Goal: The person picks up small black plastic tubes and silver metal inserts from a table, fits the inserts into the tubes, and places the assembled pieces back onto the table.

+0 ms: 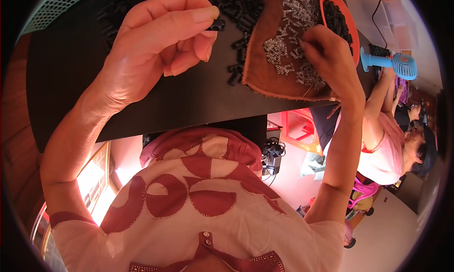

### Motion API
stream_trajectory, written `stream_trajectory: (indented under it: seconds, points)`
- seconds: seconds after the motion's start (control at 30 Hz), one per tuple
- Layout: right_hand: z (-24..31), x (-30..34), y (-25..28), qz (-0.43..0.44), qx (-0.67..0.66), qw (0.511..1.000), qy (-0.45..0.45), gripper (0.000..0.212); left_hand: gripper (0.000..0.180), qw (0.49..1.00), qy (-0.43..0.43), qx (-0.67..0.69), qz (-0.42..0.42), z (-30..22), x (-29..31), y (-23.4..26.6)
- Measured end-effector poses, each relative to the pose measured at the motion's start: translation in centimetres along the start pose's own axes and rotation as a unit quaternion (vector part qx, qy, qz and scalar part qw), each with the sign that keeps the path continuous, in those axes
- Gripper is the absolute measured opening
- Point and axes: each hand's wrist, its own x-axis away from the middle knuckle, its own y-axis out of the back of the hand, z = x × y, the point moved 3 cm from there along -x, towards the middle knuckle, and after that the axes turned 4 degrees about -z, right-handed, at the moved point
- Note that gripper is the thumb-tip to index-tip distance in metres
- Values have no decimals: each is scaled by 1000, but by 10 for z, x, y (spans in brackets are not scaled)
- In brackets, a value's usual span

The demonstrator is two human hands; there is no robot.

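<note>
Between the thumb and fingers of my left hand (151, 40) is a small black plastic piece (218, 25), short and rounded, with a hole in it. It is held above the dark table (189, 94). My right hand (336, 61) reaches over a brown cloth (257, 49) strewn with many small metal springs (279, 52). Its thumb and forefinger are pinched together at the springs, and whatever lies between the tips is too small to make out. Loose black pieces (243, 19) like the held one lie in a heap behind my left hand and along the cloth's left edge.
An orange-red basin (351, 19) of black pieces stands beyond my right hand. Beside it is a light-blue small fan (404, 66). A green mesh basket (56, 8) is at the far left. Another person (385, 151) sits to the right, near an orange plastic stool (302, 125).
</note>
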Motion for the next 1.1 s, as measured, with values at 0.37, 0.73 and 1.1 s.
stream_trajectory:
  seconds: [0.37, 0.73, 1.1]
  points:
    - [92, -10, -7, -7, -432, 902, -3, 6, 22, 995, 62, 71, 12, 0, 0, 2]
    - [117, -31, -19, -131, -457, 875, 86, 13, 23, 985, 95, 140, 29, 2, 1, 8]
    - [130, -32, -41, -201, -425, 881, 57, 6, 27, 982, 85, 165, 48, 1, 3, 9]
